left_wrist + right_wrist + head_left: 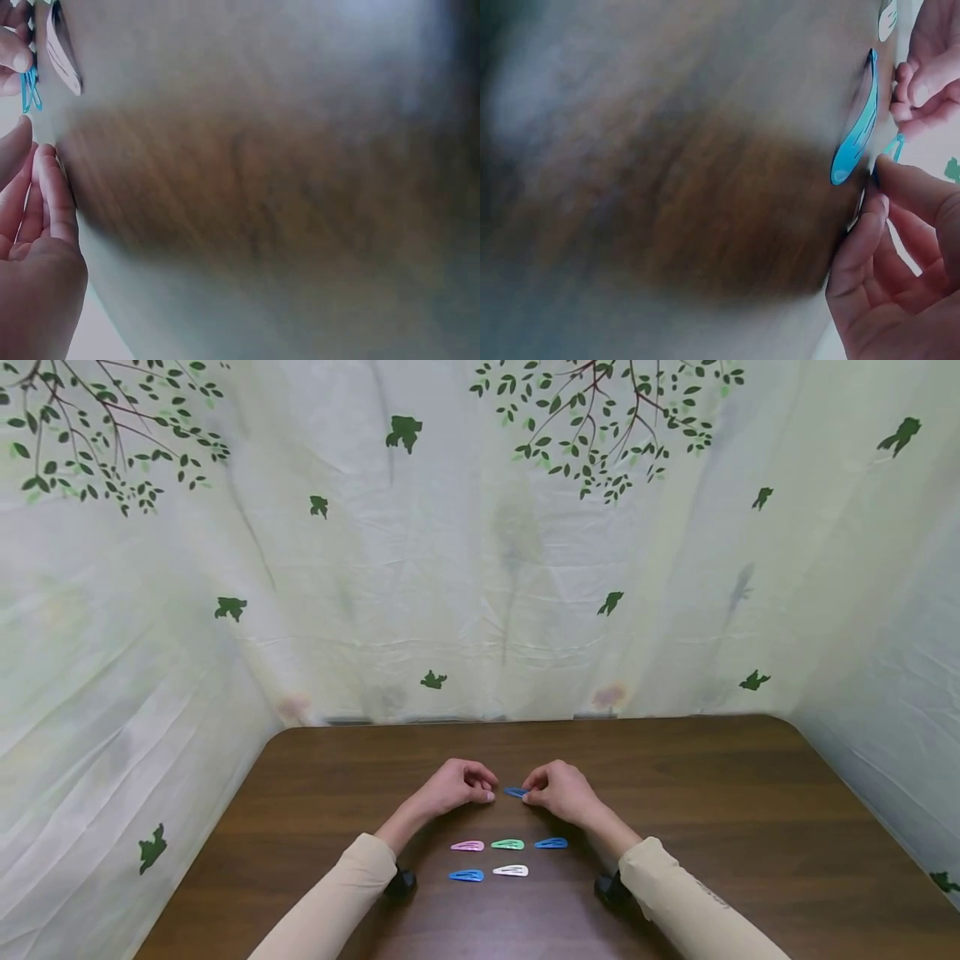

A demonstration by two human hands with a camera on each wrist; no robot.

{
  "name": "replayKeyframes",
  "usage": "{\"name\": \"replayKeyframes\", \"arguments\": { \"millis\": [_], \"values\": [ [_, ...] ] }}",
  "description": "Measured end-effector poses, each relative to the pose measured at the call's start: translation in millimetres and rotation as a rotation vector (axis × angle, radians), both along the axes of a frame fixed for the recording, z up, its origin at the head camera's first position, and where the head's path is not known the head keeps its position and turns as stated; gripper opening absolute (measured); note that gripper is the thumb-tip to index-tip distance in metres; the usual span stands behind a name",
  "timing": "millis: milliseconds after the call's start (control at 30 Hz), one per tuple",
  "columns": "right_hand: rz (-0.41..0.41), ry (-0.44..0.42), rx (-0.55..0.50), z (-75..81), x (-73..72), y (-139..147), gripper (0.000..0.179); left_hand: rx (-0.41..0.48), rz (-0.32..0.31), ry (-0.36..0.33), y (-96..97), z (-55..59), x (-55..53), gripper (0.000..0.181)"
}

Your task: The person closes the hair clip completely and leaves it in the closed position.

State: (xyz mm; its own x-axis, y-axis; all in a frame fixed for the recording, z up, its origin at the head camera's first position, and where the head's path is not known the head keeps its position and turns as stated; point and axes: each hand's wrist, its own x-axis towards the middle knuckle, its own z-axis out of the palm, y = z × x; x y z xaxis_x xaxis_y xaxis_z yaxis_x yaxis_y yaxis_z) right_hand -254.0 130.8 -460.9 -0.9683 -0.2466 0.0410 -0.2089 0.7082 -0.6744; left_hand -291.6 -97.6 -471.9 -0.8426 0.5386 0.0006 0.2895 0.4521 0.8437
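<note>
My right hand (562, 791) pinches a blue snap hair clip (514, 792) between thumb and fingers, its narrow end pointing left. Just left of that clip is my left hand (457, 785), fingers loosely bent and holding nothing. In the left wrist view the left thumb (13, 154) stands apart from the fingers. Nearer me, a pink clip (467, 846), a green clip (507, 844) and a second blue clip (551, 843) lie in a row. Below them lie another blue clip (467, 876) and a white clip (511, 871).
The brown wooden table (720, 802) has rounded far corners. A pale curtain (480, 568) printed with leaves and branches hangs behind it and along both sides. Dark wrist devices (402, 883) sit under both forearms, near the front rows of clips.
</note>
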Motion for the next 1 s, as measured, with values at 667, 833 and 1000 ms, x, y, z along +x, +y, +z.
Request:
{"name": "replayKeyframes", "arguments": {
  "millis": [667, 833, 1000],
  "values": [
    [0.025, 0.079, -0.064, 4.8, 10.9, 7.3, 0.003, 0.01, 0.035, 0.01, -4.7, 10.0, 17.1, 0.018],
    [0.028, 0.087, -0.092, 10.6, 18.7, 5.2, 0.011, 0.037, 0.05, 0.013, -4.7, 12.1, 22.0, 0.02],
    [0.006, 0.129, -0.13, 13.5, 27.3, 4.1, 0.012, 0.071, 0.058, 0.032, -4.3, 13.7, 28.7, 0.022]
  ]
}}
